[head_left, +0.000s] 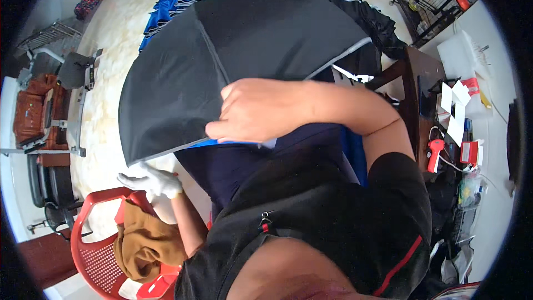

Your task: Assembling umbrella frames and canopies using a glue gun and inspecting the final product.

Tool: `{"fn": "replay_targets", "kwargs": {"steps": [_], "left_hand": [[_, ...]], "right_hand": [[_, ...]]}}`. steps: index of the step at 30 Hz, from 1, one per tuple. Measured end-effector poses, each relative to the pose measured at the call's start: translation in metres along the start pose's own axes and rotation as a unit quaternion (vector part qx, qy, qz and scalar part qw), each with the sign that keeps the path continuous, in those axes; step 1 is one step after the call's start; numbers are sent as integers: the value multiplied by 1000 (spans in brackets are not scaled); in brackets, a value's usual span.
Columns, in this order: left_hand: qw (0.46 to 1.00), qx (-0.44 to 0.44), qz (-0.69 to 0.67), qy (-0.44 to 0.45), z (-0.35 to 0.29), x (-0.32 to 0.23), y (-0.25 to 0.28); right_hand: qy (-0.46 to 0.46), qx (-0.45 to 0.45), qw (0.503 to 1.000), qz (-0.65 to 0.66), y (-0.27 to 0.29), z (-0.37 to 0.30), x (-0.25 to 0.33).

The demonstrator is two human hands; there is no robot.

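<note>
A wide black umbrella canopy (166,78) with pale grey edging fans out in front of me over my lap. Its near edge runs straight, and a strip of blue shows beneath it. My right hand (255,110), bare, is closed in a fist at the middle of that near edge; its fingertips are hidden, and it appears to grip the canopy there. My left hand (152,182), in a white glove, is just below the canopy's left corner. Its fingers are stretched apart and hold nothing I can see; whether they touch the edge I cannot tell.
Blue edged fabric (172,5) and black fabric (369,19) lie heaped beyond the canopy. At left stands a red plastic chair (83,244) with a brown cloth (147,239) on it. A dark wooden table (425,64), a red handheld device (435,153) and a wire cage (430,0) are at right.
</note>
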State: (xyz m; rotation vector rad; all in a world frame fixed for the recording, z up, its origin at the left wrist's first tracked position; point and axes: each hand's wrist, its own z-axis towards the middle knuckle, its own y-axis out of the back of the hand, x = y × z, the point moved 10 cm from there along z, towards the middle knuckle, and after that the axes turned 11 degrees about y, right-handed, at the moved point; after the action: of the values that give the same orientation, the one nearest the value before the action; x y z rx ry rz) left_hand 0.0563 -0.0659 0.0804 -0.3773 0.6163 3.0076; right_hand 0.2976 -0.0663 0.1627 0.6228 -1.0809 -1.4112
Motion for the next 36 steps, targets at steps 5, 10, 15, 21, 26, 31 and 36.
{"fn": "replay_targets", "kwargs": {"steps": [5, 10, 15, 21, 26, 31, 36], "left_hand": [[746, 372, -337, -437, -55, -168, 28], [664, 469, -403, -420, -33, -220, 3], [364, 593, -660, -284, -62, -216, -15], [532, 514, -479, -472, -77, -218, -55], [587, 502, -521, -364, -89, -215, -83], [650, 537, -501, -196, -45, -213, -74], [680, 503, -532, -18, -35, -196, -84]], "right_hand": [[-34, -168, 983, 60, 14, 8, -13], [-109, -135, 985, 10, 34, 5, -1], [-98, 35, 994, 33, 13, -13, 18], [-53, 65, 985, 151, 17, -25, 16], [-28, 61, 986, 150, 15, -20, 18], [-26, 38, 998, 42, 30, -16, 25], [35, 13, 993, -112, 37, -9, 49]]}}
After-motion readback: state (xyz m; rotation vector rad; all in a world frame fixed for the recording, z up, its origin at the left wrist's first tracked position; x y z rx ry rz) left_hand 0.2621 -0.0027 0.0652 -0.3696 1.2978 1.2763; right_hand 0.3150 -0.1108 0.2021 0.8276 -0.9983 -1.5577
